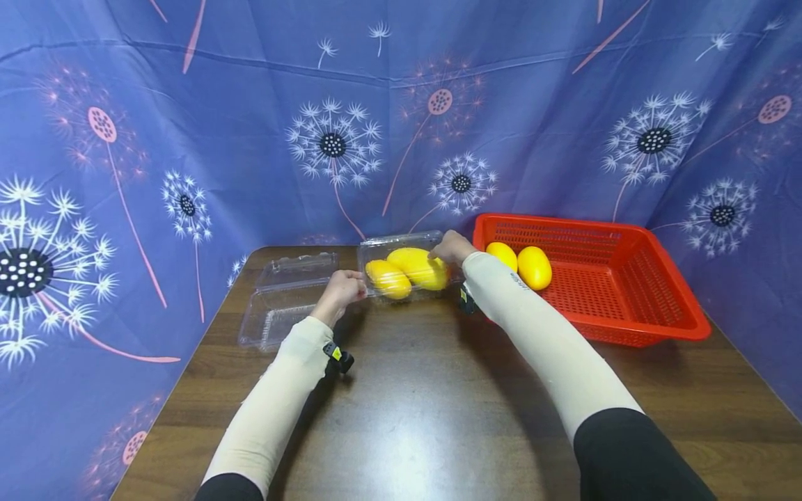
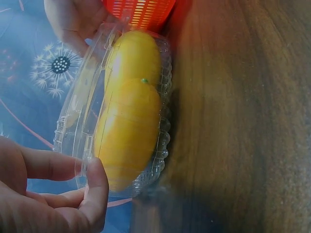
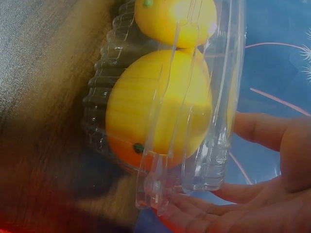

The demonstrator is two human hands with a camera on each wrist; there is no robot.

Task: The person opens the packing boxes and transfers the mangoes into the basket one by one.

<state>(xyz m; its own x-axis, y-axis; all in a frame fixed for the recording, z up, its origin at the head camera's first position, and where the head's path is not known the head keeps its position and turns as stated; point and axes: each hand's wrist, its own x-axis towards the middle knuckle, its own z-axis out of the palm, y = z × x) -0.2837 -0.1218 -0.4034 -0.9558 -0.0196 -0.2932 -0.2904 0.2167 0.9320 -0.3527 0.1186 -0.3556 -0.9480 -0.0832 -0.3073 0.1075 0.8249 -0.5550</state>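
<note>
A clear plastic clamshell box (image 1: 401, 241) stands at the back of the table with two smooth yellow mangoes (image 2: 129, 128) inside. Its lid is folded over the fruit, as both wrist views show. My left hand (image 1: 341, 289) pinches the box's edge at its left end, thumb against index finger. At the opposite end my right hand (image 1: 454, 248) holds the box, with the thumb (image 3: 257, 128) at the lid side and the other fingers under the corner tab.
A second clear clamshell (image 1: 276, 313) lies opened out on the table's left. To the right stands a red perforated basket (image 1: 589, 285), its left end holding yellow mangoes (image 1: 534, 268). Behind the wooden table (image 1: 401, 390) hangs a blue dandelion-print cloth (image 1: 250, 139).
</note>
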